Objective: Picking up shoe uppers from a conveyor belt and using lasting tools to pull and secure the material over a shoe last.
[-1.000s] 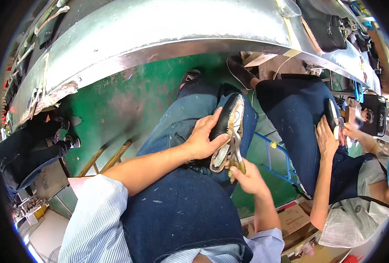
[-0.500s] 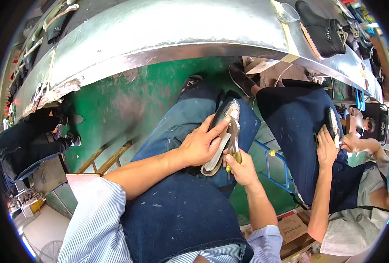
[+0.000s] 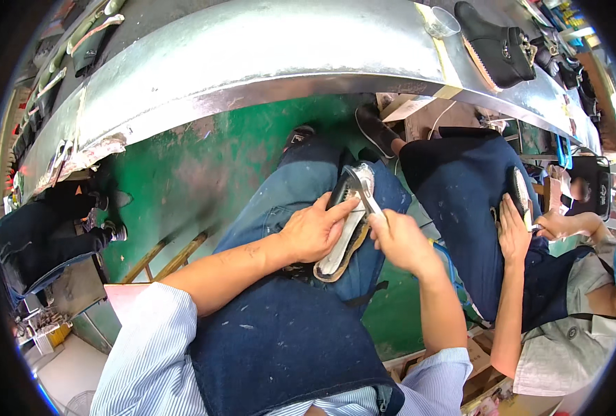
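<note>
1. From my remote seat I count two bare hands of the wearer near the middle of the frame, separate from each other but close, both at one shoe.
2. The left hand is clamped on one black shoe with a pale, exposed underside, its index finger stretched along that underside.
3. I see that shoe at the centre of the frame, over the wearer's lap, underside up, its toe end toward the top of the frame.
4. The right hand is closed around the handles of one pair of silver metal pincers; their head lies over the toe end. I cannot tell whether the pincers' jaws are parted.
5. Right of centre I count one co-worker in a pale grey shirt, two hands in view, with one dark shoe against the nearer hand.
6. Across the top runs one long silver metal bench. On it, at upper right, I count one black ankle boot with a tan sole edge and, just beside it, one clear plastic cup.
7. At lower left of centre I count two brown wooden rails above the green floor.
</note>
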A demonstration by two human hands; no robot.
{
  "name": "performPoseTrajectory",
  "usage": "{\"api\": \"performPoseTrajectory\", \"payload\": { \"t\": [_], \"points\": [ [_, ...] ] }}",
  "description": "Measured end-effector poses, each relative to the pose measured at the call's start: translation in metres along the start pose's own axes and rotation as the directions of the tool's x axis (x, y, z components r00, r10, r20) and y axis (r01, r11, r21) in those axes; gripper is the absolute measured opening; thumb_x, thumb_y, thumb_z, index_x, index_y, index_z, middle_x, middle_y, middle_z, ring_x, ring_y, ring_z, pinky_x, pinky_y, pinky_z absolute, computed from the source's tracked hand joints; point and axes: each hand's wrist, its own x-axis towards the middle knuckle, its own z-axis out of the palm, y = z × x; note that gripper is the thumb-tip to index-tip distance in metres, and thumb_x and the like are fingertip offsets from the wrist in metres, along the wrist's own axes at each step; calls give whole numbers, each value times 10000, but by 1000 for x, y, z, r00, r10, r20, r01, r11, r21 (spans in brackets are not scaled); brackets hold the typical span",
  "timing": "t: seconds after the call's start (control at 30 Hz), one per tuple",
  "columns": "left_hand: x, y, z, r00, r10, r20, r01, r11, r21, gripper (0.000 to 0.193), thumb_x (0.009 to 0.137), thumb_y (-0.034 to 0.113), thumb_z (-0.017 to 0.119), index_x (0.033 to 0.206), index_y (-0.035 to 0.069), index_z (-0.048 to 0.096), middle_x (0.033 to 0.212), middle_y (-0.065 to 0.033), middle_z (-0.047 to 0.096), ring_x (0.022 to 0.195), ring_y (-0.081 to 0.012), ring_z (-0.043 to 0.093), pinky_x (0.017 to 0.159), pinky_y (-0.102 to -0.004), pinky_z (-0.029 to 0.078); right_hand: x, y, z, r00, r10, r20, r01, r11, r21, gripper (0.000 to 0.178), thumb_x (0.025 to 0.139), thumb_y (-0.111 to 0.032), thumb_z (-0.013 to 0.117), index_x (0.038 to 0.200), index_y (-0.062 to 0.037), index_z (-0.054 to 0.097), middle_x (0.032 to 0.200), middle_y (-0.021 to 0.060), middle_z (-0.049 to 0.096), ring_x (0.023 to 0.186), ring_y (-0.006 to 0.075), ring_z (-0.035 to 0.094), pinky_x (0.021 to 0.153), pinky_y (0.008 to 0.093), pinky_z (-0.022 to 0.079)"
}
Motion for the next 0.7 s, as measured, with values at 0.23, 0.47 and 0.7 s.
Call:
{"api": "performPoseTrajectory", "payload": {
  "t": [0.23,0.47,0.7],
  "points": [
    [-2,-4,-9,997,56,51,-57,998,18,479,948,234,486,1417,328,463,1416,-384,346,961,-525,619,849,-511,539,0,-7,-6,994,70,81,-82,985,154,434,1043,-332,418,841,12,591,690,74,628,621,156,615,604,314,489],
    [-7,17,-8,982,-180,64,184,981,-67,720,964,255,490,1533,48,103,1447,-350,345,1171,-490,529,987,-476,463,-8,2,11,994,109,-22,-92,917,389,404,1019,-336,462,884,18,602,736,144,653,672,271,659,628,386,508],
    [-3,4,4,981,-191,-6,185,954,-235,825,919,281,577,1496,-80,110,1447,-330,369,1306,-419,452,1083,-422,378,-35,-17,21,997,-37,-68,35,999,-31,320,968,-294,539,1053,13,568,884,252,654,826,454,629,723,506,502]
  ]
}}
